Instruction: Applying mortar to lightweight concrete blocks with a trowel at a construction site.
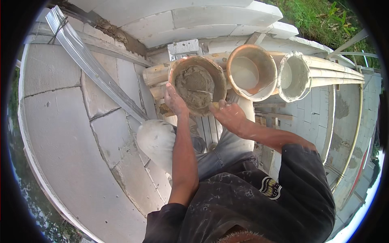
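A round bucket (pixel 219 75) of grey mortar (pixel 193 81) stands in front of me on bamboo poles. My left hand (pixel 176 101) is closed on its near left rim, fingers along the outer side. In a fist at the near right rim, my right hand (pixel 231 116) grips a trowel (pixel 214 106) by its yellowish handle. Its thin metal part reaches into the mortar, and the blade is mostly buried. Just right of this bucket is an orange-brown one (pixel 259 67) with cloudy liquid. Beyond that sits a smaller mortar-crusted pail (pixel 300 67) with a wire handle, holding pale liquid.
Bamboo poles (pixel 336 73) run to the right beneath the buckets. A pale block wall (pixel 60 117) rises on my left, with a long metal channel (pixel 95 60) leaning across it. More white blocks (pixel 210 20) lie ahead. A small block piece (pixel 184 47) sits behind the mortar bucket.
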A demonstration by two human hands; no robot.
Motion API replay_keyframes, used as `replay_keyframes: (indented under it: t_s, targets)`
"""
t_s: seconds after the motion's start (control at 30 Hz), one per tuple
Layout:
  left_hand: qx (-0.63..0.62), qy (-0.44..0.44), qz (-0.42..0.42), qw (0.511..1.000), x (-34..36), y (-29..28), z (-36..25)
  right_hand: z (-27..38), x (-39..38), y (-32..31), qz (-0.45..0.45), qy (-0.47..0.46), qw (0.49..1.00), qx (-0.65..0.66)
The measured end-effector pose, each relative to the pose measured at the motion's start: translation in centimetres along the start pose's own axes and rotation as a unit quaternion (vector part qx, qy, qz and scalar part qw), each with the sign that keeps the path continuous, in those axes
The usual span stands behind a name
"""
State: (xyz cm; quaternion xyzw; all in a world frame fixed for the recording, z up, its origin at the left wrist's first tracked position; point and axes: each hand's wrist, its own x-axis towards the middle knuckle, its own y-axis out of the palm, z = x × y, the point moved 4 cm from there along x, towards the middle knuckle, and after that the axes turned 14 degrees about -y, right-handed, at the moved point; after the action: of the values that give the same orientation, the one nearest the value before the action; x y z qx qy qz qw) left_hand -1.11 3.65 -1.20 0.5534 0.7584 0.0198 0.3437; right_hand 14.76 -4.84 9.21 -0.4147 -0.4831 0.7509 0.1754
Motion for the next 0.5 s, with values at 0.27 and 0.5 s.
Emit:
replay_keyframes:
  t_s: [0.27, 0.5]
  targets:
    - [0.059, -0.016, -0.124, 0.99, 0.7, -0.6, 0.5, -6.2, -1.6, -6.8, 0.008, 0.009, 0.998, -0.066]
    - [0.092, 0.006, -0.148, 0.985, 1.5, -1.5, 1.4, -4.8, 3.5, 1.4, 0.102, 0.045, 0.963, 0.247]
